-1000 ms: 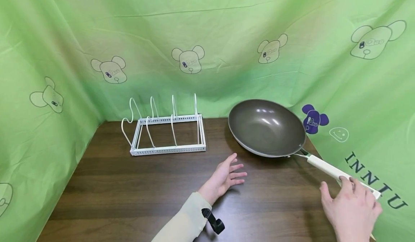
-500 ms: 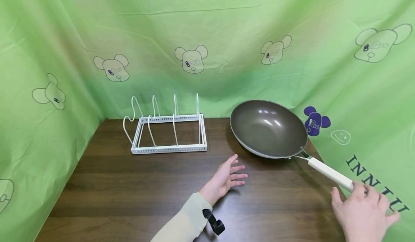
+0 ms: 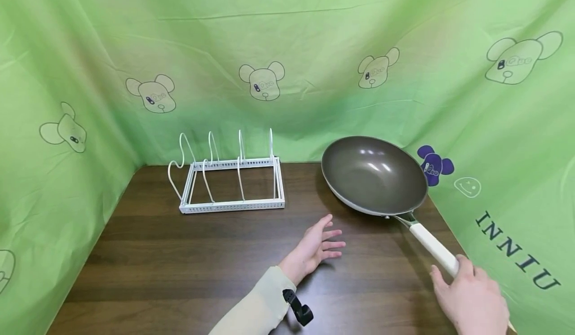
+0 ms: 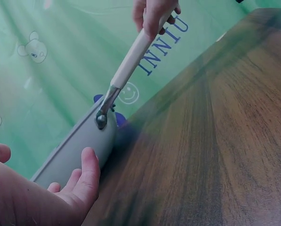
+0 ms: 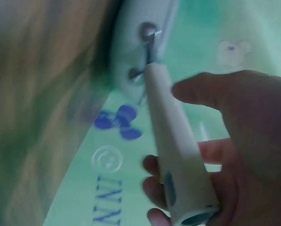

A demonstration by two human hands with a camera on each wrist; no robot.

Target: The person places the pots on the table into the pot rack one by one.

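Observation:
A dark grey, deep round wok (image 3: 375, 175) with a light outer side and a long white handle (image 3: 433, 249) stands at the back right of the table. My right hand (image 3: 471, 295) holds the handle near its free end. In the right wrist view several fingertips (image 5: 155, 190) curl round from behind it, while the thumb (image 5: 201, 88) lies along the other side. My left hand (image 3: 312, 247) is held over the table in front of the wok, fingers spread, nothing in it. From the left wrist view, the wok's side (image 4: 79, 141) appears just beyond those fingers.
A white wire pan rack (image 3: 233, 206) with several upright hoops stands at the back left of the brown wooden table (image 3: 188, 265). Green printed curtains (image 3: 314, 25) close in the back and both sides. A black strap (image 3: 297, 307) hangs at the left sleeve.
My right hand first slides out along the handle, then comes back left with it. The handle has swung left and the wok has turned slightly. My left hand stays nearly where it was.

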